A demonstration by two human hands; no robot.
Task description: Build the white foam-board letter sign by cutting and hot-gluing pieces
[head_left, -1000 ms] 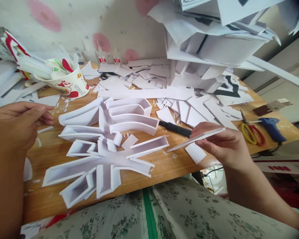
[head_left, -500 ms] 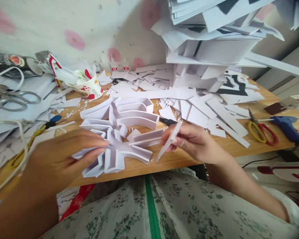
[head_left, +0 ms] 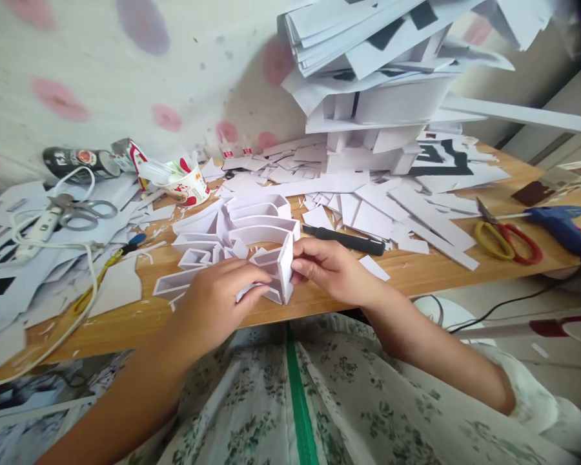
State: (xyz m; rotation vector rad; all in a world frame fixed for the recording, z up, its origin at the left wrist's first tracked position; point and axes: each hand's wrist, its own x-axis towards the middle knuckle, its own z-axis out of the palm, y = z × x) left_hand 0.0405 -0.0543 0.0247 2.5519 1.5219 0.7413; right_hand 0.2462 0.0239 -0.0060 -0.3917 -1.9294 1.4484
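The right hand (head_left: 326, 270) grips a white strip (head_left: 285, 268) upright at the right end of the white walled form (head_left: 259, 233) on the table (head_left: 426, 271); the left hand (head_left: 223, 294), fingers narrowly parted, overlies the form, any grip indeterminable.

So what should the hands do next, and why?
Probably press the white strip gently against the white walled shape, because the right hand holds it upright at the shape's right side, and the left hand is close enough to steady things.
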